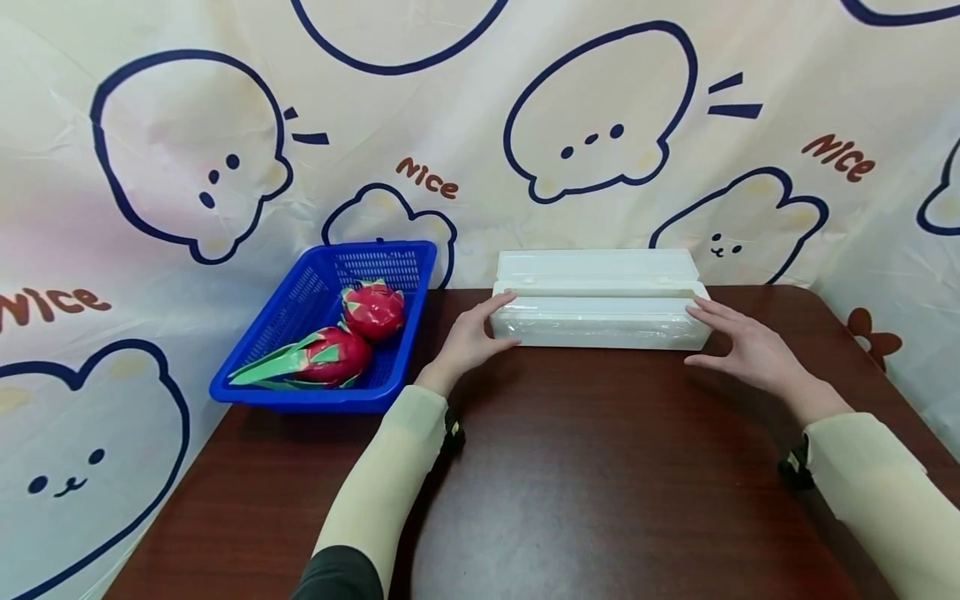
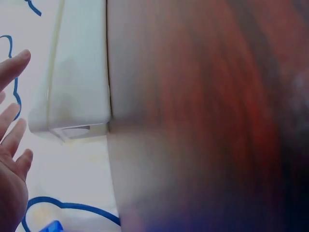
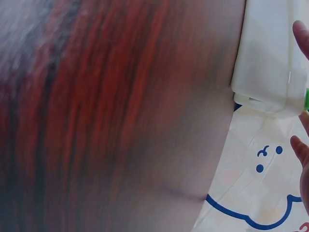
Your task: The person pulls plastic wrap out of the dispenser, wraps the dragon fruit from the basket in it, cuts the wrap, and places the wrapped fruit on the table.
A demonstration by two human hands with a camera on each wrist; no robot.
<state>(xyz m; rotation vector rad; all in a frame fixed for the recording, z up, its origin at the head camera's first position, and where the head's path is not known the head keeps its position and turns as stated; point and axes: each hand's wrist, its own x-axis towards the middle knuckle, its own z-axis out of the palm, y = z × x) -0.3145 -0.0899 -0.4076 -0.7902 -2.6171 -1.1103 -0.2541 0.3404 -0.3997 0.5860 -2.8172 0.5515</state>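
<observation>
A long white cling film dispenser (image 1: 600, 325) stands at the back of the table, with a raised white panel behind and shiny clear film over its front. At its left end is my left hand (image 1: 471, 337), thumb and fingers spread. My right hand (image 1: 750, 350) is at the right end, its fingers extended likewise. Neither hand grips the dispenser; whether a fingertip touches it I cannot tell. The left wrist view has the dispenser's end (image 2: 79, 82) beside the fingers. A small green part (image 3: 307, 99) peeks out at the other end in the right wrist view.
On the left, a blue plastic basket (image 1: 300, 398) holds two red dragon fruits (image 1: 373, 310) with green tips. The dark brown table (image 1: 600, 467) ends against a cartoon-printed cloth (image 1: 465, 108) at the back.
</observation>
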